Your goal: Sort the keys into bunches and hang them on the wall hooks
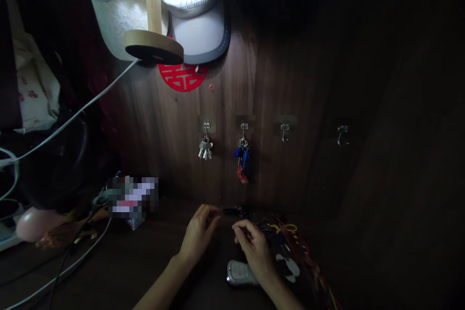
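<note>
My left hand [201,231] is over the dark surface at the bottom centre, fingers bent forward, with a gap between thumb and fingertips and nothing seen in it. To its right, my right hand [253,248] has its fingers curled towards the thumb; whatever is in them, if anything, is hidden. Beneath its wrist lies a silver-grey rounded device [240,272], partly covered. Just beyond the right hand is a dim heap of keys and cords [267,225]. On the wall above, silver keys [205,149] hang from one hook, and blue-headed keys with a red tag [242,179] from another.
Two bare hooks [285,131] [342,135] are on the wall at right. A lit lamp [154,46] hangs upper left with a white cable [90,101]. A blurred box [134,198] and pink round object [38,224] are at left. A braided strap [308,259] lies right.
</note>
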Action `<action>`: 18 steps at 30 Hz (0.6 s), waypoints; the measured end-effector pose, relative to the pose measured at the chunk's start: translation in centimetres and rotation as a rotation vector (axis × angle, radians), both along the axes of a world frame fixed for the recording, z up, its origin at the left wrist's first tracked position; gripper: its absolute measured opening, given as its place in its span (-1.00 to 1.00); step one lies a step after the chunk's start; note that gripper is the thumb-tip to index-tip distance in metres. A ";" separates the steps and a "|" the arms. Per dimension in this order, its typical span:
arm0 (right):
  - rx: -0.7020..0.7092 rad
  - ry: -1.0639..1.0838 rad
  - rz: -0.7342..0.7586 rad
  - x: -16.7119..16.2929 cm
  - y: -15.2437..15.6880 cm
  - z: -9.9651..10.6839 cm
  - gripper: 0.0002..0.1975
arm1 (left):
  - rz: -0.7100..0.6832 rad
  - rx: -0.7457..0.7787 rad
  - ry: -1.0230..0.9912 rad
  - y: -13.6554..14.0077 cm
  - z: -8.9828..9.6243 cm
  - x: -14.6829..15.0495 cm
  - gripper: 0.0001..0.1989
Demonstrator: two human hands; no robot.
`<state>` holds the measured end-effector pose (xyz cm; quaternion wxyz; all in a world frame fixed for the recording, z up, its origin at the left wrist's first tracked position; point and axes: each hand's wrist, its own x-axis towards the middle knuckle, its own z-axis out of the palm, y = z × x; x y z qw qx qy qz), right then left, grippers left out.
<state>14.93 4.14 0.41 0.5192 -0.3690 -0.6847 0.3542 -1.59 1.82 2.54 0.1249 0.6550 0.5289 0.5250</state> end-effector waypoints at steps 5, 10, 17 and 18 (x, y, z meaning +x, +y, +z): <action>-0.022 0.025 -0.007 0.2 0.3 -0.2 -0.66 | -0.023 -0.075 -0.022 -0.9 -1.9 0.8 -0.85; -0.037 0.066 -0.036 0.7 0.7 0.0 -0.65 | -0.166 -0.152 0.093 -1.6 -1.9 1.0 -0.85; -0.033 0.111 -0.090 1.4 1.1 0.3 -0.63 | -0.321 -0.268 0.265 -2.4 -1.2 0.8 -0.73; -0.034 0.119 -0.098 1.6 1.2 0.3 -0.64 | -0.350 -0.278 0.296 -2.5 -1.1 0.8 -0.66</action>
